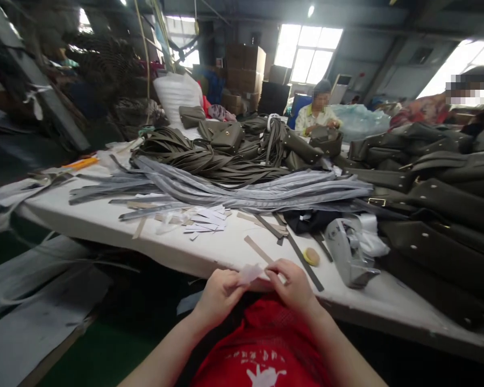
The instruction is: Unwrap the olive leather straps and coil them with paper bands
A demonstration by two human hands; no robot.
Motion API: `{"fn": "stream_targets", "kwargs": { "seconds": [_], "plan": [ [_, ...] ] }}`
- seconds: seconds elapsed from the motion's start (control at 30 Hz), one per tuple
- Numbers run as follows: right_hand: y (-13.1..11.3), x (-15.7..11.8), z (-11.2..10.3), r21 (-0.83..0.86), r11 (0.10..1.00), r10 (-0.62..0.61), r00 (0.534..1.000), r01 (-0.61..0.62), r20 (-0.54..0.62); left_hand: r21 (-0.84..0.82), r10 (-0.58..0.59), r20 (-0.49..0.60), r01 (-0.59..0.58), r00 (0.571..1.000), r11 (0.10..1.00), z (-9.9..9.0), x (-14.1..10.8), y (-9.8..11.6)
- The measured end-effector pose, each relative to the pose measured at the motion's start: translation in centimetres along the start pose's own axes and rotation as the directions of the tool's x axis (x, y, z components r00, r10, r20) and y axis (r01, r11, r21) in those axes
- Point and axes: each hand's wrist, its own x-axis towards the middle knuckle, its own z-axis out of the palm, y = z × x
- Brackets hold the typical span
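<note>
At the table's near edge, my left hand (222,294) pinches one side of a small whitish, translucent piece (250,274). My right hand (291,285) is closed, its thumb and fingertips on the other side of that piece. Just beyond my hands a beige strip (258,249) and a dark strip (305,262) lie on the white table (234,248). A round yellow-rimmed disc (311,256) sits right of my right hand. Farther off is a loose pile of white paper strips (210,219).
A grey tape dispenser (344,252) stands to the right, beside stacked dark bags (447,231). Long grey strips (242,193) and dark straps (193,156) cross the table. Across it sits a person (317,115); another person (423,109) is at the far right.
</note>
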Motion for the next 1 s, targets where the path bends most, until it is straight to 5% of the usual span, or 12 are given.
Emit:
{"fn": "stream_targets", "kwargs": {
  "seconds": [0.07,0.17,0.27,0.33,0.43,0.53,0.6,0.67,0.83,1.0],
  "plan": [
    [3.5,-0.8,-1.0,-0.226,0.968,0.068,0.98,-0.11,-0.187,-0.002,-0.034,-0.058,0.034,0.998,0.999,0.0,0.0,-0.5],
    [9.2,-2.3,-1.8,-0.518,0.79,0.156,0.925,-0.327,-0.346,-0.011,-0.039,-0.083,0.038,0.996,0.999,-0.3,0.1,-0.7],
    [12.6,-3.2,-2.1,-0.66,0.654,0.223,0.928,-0.368,-0.297,-0.023,-0.046,-0.1,0.044,0.994,0.999,-0.3,0.3,-0.6],
    [12.8,-2.9,-2.5,-0.684,0.646,0.229,0.941,-0.339,-0.25,-0.033,-0.071,-0.104,0.067,0.992,0.997,-0.2,0.5,-0.5],
    [9.9,-1.2,-3.1,-0.577,0.762,0.164,0.949,-0.295,-0.269,-0.04,-0.09,-0.101,0.087,0.991,0.995,0.1,0.6,-0.4],
    [4.6,0.7,-2.3,-0.162,0.974,0.135,0.98,-0.159,-0.149,-0.047,-0.073,-0.102,0.068,0.992,0.997,0.3,0.5,-0.3],
    [1.1,1.3,-0.7,0.191,0.968,0.145,0.985,-0.162,0.098,-0.02,-0.068,-0.123,0.066,0.99,0.998,0.4,0.3,-0.1],
    [-1.2,1.5,1.3,0.356,0.911,0.137,0.968,-0.207,0.211,0.039,-0.067,-0.15,0.074,0.986,0.997,0.3,-0.1,0.0],
    [-2.8,1.9,3.4,0.41,0.908,0.047,0.992,-0.093,0.121,0.042,-0.009,-0.17,0.016,0.985,0.999,-1.8,-1.1,0.2],
    [-4.0,2.8,2.4,0.354,0.932,-0.189,0.933,0.073,0.307,-0.122,0.084,0.007,-0.082,0.996,0.989,-4.8,-1.1,-0.1]
  ]
}}
